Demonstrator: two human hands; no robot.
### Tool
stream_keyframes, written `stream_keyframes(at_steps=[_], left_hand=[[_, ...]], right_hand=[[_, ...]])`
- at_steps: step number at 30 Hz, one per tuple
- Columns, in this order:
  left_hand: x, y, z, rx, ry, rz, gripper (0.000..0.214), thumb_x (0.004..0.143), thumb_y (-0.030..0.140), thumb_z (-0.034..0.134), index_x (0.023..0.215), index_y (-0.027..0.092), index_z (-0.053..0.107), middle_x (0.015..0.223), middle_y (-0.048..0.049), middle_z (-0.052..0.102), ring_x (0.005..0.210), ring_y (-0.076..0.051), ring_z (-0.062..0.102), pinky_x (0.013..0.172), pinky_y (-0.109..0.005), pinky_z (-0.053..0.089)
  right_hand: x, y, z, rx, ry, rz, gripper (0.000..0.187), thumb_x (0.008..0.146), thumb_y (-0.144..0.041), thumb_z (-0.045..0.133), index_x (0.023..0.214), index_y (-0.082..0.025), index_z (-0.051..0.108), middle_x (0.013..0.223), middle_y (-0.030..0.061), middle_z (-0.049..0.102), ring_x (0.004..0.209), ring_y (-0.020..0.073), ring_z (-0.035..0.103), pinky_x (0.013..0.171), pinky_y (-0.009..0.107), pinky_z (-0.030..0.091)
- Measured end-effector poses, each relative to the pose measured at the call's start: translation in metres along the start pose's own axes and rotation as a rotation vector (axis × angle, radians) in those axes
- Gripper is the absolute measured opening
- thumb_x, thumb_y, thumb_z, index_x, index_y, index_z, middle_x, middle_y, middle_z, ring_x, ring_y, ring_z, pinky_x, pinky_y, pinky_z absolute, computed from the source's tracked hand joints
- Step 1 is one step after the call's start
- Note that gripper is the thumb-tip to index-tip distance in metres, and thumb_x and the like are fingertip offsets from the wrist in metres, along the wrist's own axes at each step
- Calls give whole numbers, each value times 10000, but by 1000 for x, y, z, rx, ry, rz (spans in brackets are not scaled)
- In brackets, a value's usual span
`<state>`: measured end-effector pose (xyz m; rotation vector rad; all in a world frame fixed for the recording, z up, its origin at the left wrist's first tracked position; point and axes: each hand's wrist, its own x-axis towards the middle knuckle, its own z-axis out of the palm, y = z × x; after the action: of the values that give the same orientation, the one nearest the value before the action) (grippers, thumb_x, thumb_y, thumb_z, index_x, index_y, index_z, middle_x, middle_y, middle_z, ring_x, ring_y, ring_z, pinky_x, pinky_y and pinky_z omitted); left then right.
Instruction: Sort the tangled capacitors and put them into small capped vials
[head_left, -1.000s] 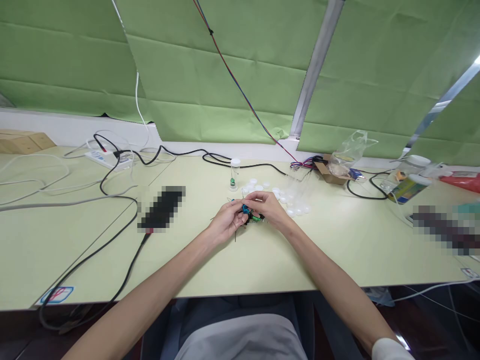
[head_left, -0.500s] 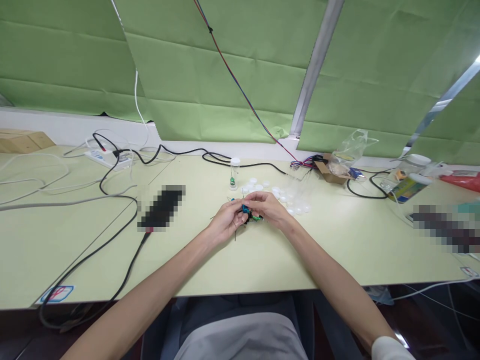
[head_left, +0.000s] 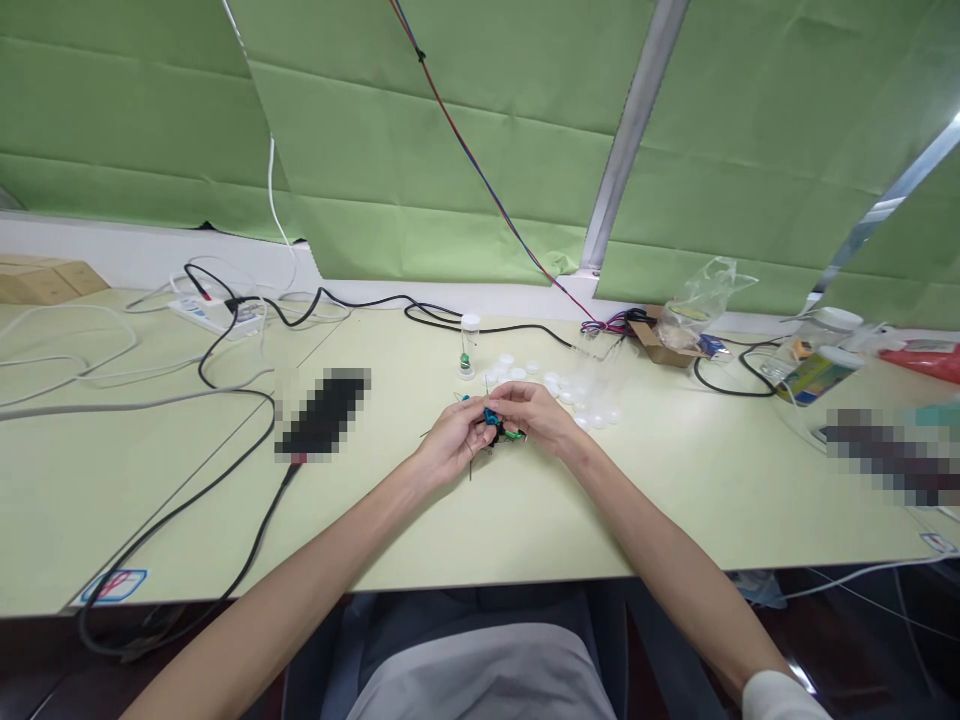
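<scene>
My left hand (head_left: 450, 445) and my right hand (head_left: 534, 412) meet at the middle of the pale green table (head_left: 525, 520). Between their pinched fingertips sits a cluster of small electronic parts (head_left: 501, 430), blue, green and black, with thin wire leads sticking out. Both hands have fingers closed on this cluster. Just behind the hands stands a small clear vial (head_left: 469, 346) with a white cap and a green part inside. Several white caps (head_left: 517, 372) and clear tubes (head_left: 596, 385) lie behind my right hand.
Black cables (head_left: 225, 470) run across the left of the table from a white power strip (head_left: 210, 315). A blurred dark object (head_left: 324, 415) lies left of my hands. A cardboard box with a plastic bag (head_left: 686, 320), jars (head_left: 821, 360) and a red-blue wire (head_left: 480, 180) stand at the back right.
</scene>
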<state>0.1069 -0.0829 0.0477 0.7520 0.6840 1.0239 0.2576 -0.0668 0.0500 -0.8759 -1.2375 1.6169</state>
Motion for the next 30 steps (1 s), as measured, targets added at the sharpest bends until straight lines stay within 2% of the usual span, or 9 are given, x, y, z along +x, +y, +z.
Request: stream_keyframes(at_steps=[6,11,16,20,23,26,30], left_hand=[[-1,2,2,1,14,2,47,770,130,668,742,101,645,638,-32,619,443,-40,490,417,-133,380],[-2,2,2,1,5,5,89,783,171,691,754,103,639,635,-19,611,420,-34,470,392,-136,361],[-2,4,1,4,20,2,85,811,176,675,797,97,645,668,-25,614,424,-32,461,394,-140,371],[-2,9,-1,-14,45,54,76,796,156,690,783,103,637,693,-19,602,441,-27,450,415,-138,394],[-2,12,-4,-9,40,79,126,804,188,697,752,101,621,702,-33,596,440,-30,436,406,-148,389],[-2,14,-6,-9,56,83,139,809,193,695,743,101,614,701,-37,588,443,-34,440,397,-155,385],[-2,12,-7,13,57,92,128,820,197,681,758,107,616,690,-31,585,432,-35,431,390,-161,377]], right_hand=[[0,0,-1,5,-12,-9,340,616,-399,850,777,-154,677,709,-4,617,600,90,513,506,229,348],[-2,-1,2,-1,2,-25,355,637,-452,824,776,-163,671,706,-2,609,613,103,512,505,234,356],[-3,-4,4,-118,60,-98,358,670,-483,789,790,-178,643,718,-2,598,565,104,483,474,244,363],[2,-7,-11,-388,245,-244,294,766,-473,687,815,-188,633,708,3,589,508,105,451,477,262,369],[6,-7,-34,-789,436,-380,158,822,-333,605,791,-183,641,774,35,651,601,142,531,604,287,417],[7,-6,-54,-1123,451,-333,130,835,-203,543,784,-174,660,783,60,679,687,175,574,701,305,415],[9,-1,-62,-1241,367,-241,145,831,-152,554,756,-170,676,795,82,697,739,194,592,725,303,408]])
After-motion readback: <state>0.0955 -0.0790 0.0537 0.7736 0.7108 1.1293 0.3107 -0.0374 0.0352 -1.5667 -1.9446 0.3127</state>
